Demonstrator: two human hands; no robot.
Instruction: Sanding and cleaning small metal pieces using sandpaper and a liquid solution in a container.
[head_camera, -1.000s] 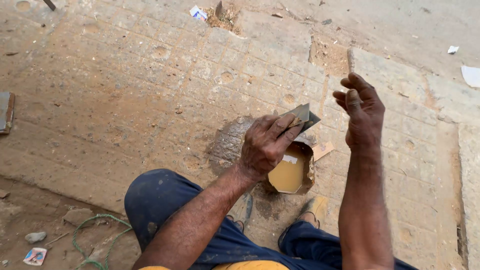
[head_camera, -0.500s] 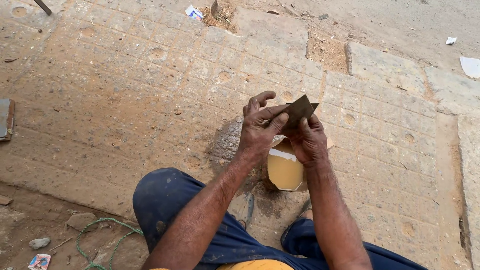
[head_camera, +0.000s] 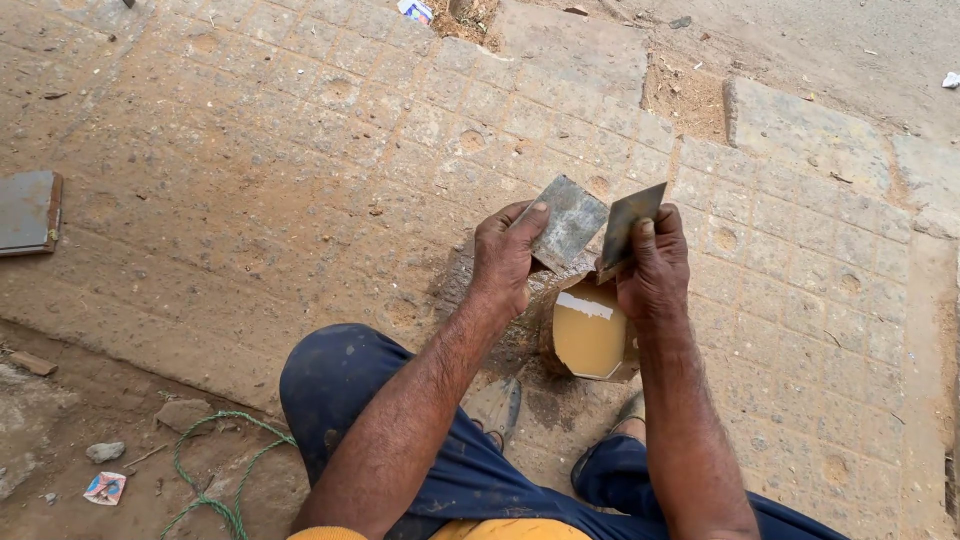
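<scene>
I crouch over a paved, gridded stone floor. My left hand (head_camera: 508, 258) grips a flat grey metal scraper blade (head_camera: 570, 222), thumb on its face. My right hand (head_camera: 655, 275) holds a second flat metal blade (head_camera: 628, 222), tilted upright just right of the first; the two blades are apart by a small gap. Below both hands stands a small open tin (head_camera: 590, 335) filled with pale yellow-tan paste, on a dark damp patch of floor.
My knees in dark blue trousers (head_camera: 345, 385) frame the tin. A trowel-like tool (head_camera: 497, 408) lies between my legs. A green cord (head_camera: 215, 470) and small stones lie lower left. A flat grey slab (head_camera: 28, 212) rests at the left edge. Broken paving and dirt at the top.
My right hand came down from raised and empty, joined the left over the tin, and now holds its own blade. The two blades, stacked before, are separated.
</scene>
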